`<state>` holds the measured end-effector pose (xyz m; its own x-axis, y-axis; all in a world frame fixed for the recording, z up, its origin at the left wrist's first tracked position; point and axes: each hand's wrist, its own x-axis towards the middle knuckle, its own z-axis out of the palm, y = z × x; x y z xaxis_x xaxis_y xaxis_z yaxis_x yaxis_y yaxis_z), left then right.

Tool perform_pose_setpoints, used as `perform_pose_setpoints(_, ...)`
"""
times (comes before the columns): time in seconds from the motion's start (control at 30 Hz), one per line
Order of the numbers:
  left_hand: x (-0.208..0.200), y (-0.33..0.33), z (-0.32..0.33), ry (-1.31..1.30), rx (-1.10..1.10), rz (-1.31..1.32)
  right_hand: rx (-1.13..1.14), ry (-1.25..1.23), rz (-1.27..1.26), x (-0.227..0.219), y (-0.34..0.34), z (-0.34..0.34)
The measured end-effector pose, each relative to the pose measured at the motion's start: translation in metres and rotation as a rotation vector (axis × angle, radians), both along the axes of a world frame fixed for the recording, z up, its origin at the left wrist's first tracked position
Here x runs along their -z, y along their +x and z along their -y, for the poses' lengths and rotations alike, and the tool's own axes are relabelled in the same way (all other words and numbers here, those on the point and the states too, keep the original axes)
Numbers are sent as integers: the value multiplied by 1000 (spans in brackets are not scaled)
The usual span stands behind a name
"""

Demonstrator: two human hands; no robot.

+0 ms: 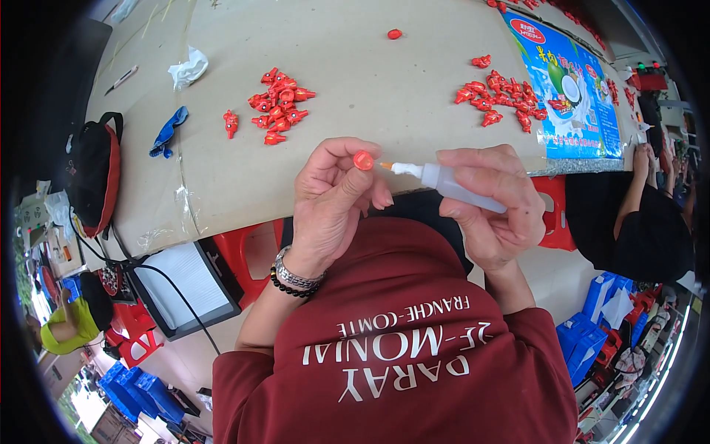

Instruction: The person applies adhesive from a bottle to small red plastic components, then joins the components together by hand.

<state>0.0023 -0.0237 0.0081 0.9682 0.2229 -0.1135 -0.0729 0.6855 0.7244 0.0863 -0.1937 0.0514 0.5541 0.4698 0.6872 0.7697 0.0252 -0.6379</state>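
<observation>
Between the thumb and fingertips of my left hand (333, 192) is a small red plastic piece (363, 160), its flat end showing. My right hand (499, 203) is wrapped round a translucent squeeze bottle (462, 191) with a white-wrapped neck and an orange tip. The tip points left and sits close to the red piece; whether they touch I cannot tell. Beyond my left hand lies a pile of small red plastic parts (281, 100), with one single part (231, 123) beside it. A second pile of red parts (503, 96) lies beyond my right hand.
The table (355, 59) also bears a white crumpled tissue (188, 68), a blue crumpled wrapper (169, 132), a pen-like tool (121, 80) and a blue printed sheet (573, 89). A black-and-red bag (100, 177) sits at the left edge. At right, a person in black (629, 207) sits alongside.
</observation>
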Motion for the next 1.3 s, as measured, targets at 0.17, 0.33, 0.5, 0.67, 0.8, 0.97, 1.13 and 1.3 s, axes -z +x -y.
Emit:
perform_pose_setpoints(0.17,2,-1,1,45,2,-3,11,-24,58,1,-2,-5)
perform_pose_setpoints(0.33,2,-1,1,59,-6,5,27,-35,71,1,-4,-7)
perform_pose_setpoints(0.5,3,-2,0,76,-9,6,39,-59,72,1,-6,-8)
perform_pose_setpoints(0.67,3,-2,1,62,-9,11,38,-69,78,0,-6,-9)
perform_pose_setpoints(0.8,3,-1,3,29,-23,14,34,-62,86,1,-5,-11)
perform_pose_setpoints(0.97,4,-2,1,34,-16,-6,41,-69,102,2,-5,-11)
perform_pose_setpoints(1.13,7,-3,-1,96,-28,-29,49,-73,116,0,-5,-9)
perform_pose_setpoints(1.3,6,-4,-2,227,-102,-70,61,-67,105,-1,-5,-8)
